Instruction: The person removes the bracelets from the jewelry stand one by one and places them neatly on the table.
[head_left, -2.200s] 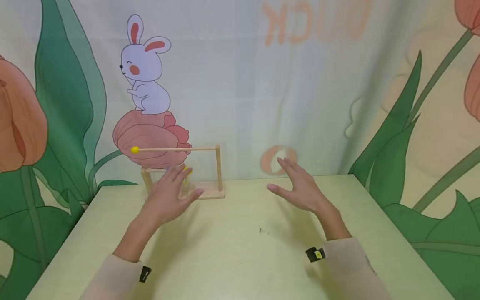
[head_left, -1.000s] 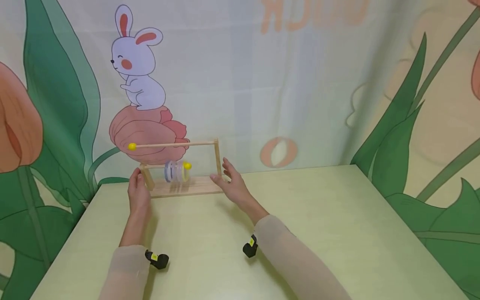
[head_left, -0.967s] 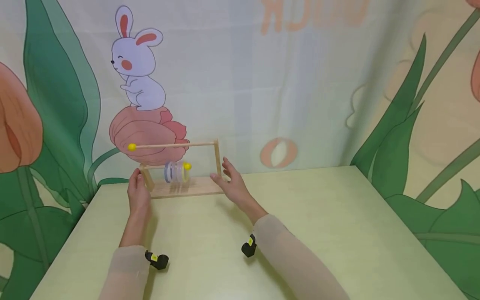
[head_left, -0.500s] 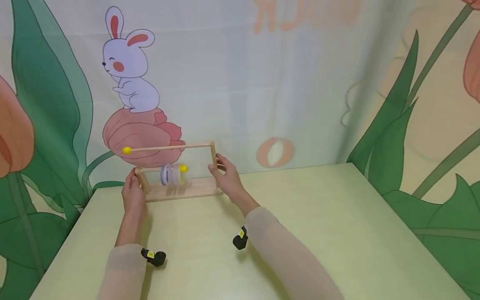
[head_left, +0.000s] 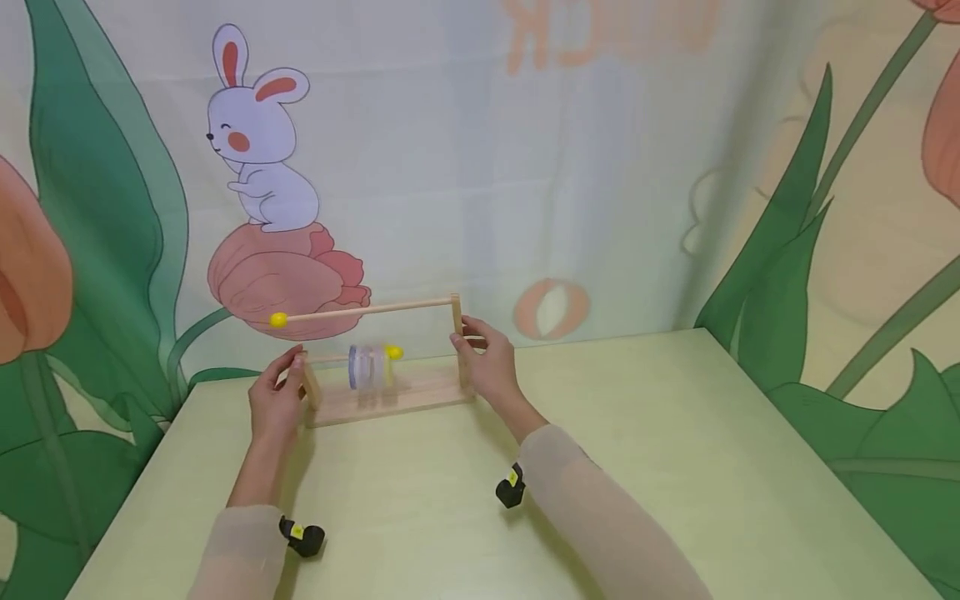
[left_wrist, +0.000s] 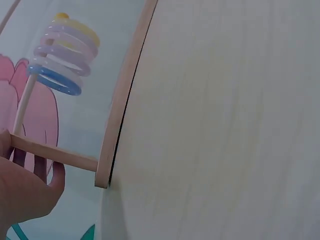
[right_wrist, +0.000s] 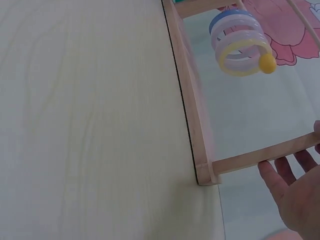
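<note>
A wooden ring stand [head_left: 420,398] is on the table, with a short left post [head_left: 311,385] and a tall right post [head_left: 456,315]. My left hand [head_left: 274,404] grips the short post near its top; the left wrist view shows fingers behind that post. On the other side my right hand [head_left: 491,365] holds the tall post between thumb and fingers. Several pastel plastic rings [right_wrist: 240,36], blue to yellow, hang on the lower rod [left_wrist: 25,107], which ends in a yellow ball [right_wrist: 268,63]. The upper rod [head_left: 367,310] carries no rings and has its own yellow ball [head_left: 278,320].
The pale table [head_left: 420,508] stretches in front of the stand and to its right. Behind it hangs a curtain [head_left: 420,167] printed with a rabbit and tulips. Small black cameras [head_left: 303,538] sit at both sleeve cuffs.
From apart above the table, both hands have come to the stand's two posts and closed on them. Over the last half second the stand has shifted right and nearer with the hands.
</note>
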